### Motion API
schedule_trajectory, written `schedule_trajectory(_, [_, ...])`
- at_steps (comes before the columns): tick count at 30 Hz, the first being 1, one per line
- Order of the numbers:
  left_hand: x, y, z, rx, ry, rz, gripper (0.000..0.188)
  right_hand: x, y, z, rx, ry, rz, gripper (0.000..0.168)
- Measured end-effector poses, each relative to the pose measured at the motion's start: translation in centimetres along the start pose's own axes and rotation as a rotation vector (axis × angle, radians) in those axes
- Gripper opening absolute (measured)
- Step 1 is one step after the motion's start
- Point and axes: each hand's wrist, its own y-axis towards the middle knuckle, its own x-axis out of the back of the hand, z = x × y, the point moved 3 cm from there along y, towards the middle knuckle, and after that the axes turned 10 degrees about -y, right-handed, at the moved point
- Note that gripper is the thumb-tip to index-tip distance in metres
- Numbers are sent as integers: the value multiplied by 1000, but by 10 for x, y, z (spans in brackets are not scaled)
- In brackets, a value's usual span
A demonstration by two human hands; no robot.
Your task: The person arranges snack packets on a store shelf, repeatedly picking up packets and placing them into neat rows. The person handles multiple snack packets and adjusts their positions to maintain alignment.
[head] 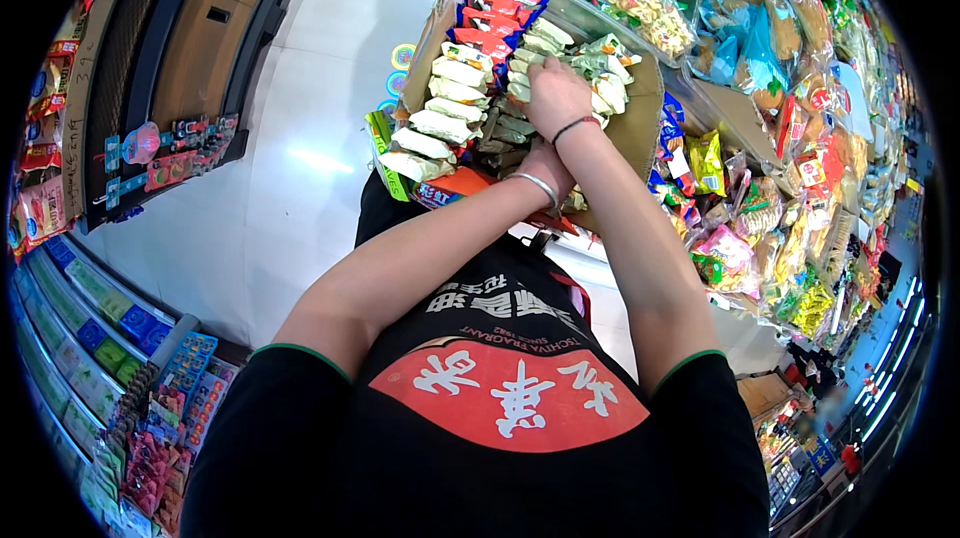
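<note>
A cardboard box [646, 114] in front of me holds rows of small white snack packets [450, 123] and a row of red-and-blue packets [495, 9]. My right hand [559, 95], with a dark cord bracelet at the wrist, rests on the white packets in the middle of the box. Its fingertips are down among them, so its grip is hidden. Beneath the right wrist my left hand [550, 166] reaches into the near part of the box, a silver bangle on its wrist. The left fingers are covered by the right hand and wrist.
Clear plastic bins [705, 106] of bagged snacks adjoin the box on the right, with blue-tinted bread bags [761, 50] farther along. Loose snack bags [724, 256] lie nearer. A dark-framed wooden cabinet [210, 20] and a rack of flat packs [90, 328] stand to the left.
</note>
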Motion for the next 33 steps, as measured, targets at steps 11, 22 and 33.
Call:
schedule_trajectory(11, [37,-7,-1,170,-88,-16,47,-17,15,15,228,-267,92,21])
schedule_trajectory(22, [53,1,-13,462,-725,-232,110,-15,4,-62,-102,906,-15,27])
schedule_trajectory(33, [32,13,-5,344,-567,-132,95,75,-7,-32,-141,702,-194,17])
